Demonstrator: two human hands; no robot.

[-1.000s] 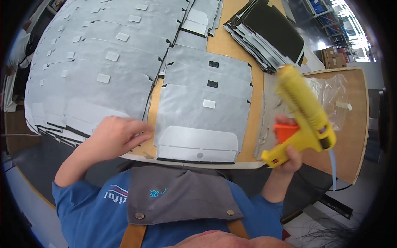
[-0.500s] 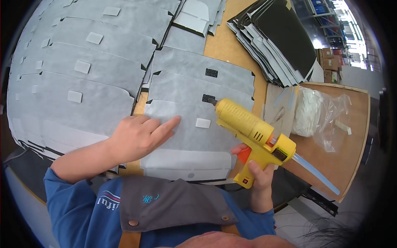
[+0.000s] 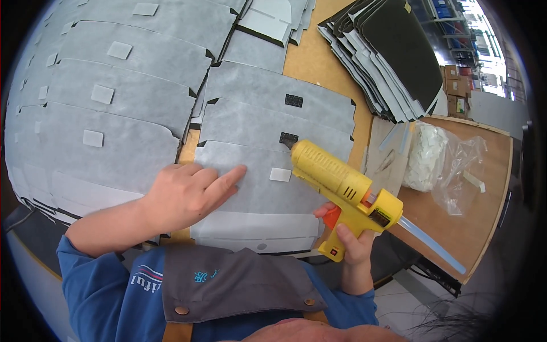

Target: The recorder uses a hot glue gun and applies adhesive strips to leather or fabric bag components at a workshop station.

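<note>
Panels point(image 3: 250, 196) on tbl point(image 3: 310, 51), glue gun point(image 3: 336, 176) R of pad point(image 3: 280, 174)

my right fingers point(image 3: 325, 210) grip a yellow glue gun point(image 3: 342, 185); my left fingers point(image 3: 225, 181) extend over a grey sheet point(image 3: 256, 196).

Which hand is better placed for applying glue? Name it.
Probably the right hand: it grips the yellow hot glue gun, nozzle over the gray panels; the left hand holds no tool.

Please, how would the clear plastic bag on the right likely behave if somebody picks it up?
The clear plastic bag would probably be floppy, because its loose part lies crumpled. The white contents bunch at its left, so that end may be heavier and sag.
</note>
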